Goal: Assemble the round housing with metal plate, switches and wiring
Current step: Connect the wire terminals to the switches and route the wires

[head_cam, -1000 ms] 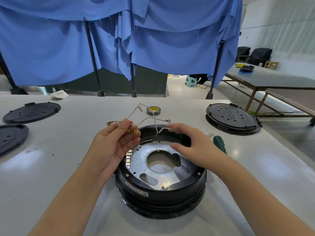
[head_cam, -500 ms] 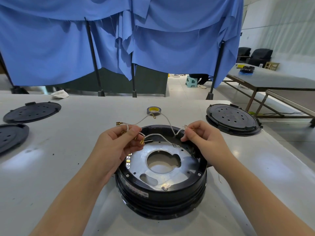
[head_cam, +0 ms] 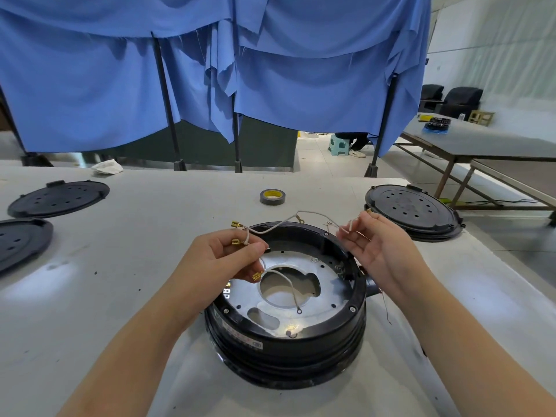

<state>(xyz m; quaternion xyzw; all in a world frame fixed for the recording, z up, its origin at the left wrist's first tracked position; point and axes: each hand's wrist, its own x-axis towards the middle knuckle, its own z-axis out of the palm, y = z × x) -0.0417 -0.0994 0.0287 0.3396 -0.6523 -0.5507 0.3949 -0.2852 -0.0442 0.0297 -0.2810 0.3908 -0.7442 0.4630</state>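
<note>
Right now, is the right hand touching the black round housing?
Cannot tell. In the head view the right hand, pinching a white wire, overlaps the round housing rim, but no contact or gap shows.

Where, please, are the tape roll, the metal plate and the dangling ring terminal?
tape roll (head_cam: 272, 196): head view, near side of the roll.
metal plate (head_cam: 326, 291): head view, bare right part.
ring terminal (head_cam: 299, 311): head view, loop at the wire's end.

A pale grey table (head_cam: 126, 266) carries the round black housing (head_cam: 285, 353) near its front edge, grey tape roll (head_cam: 272, 197) (yellow core) behind, perforated black covers (head_cam: 58, 198) left, another (head_cam: 412, 210) right.
</note>
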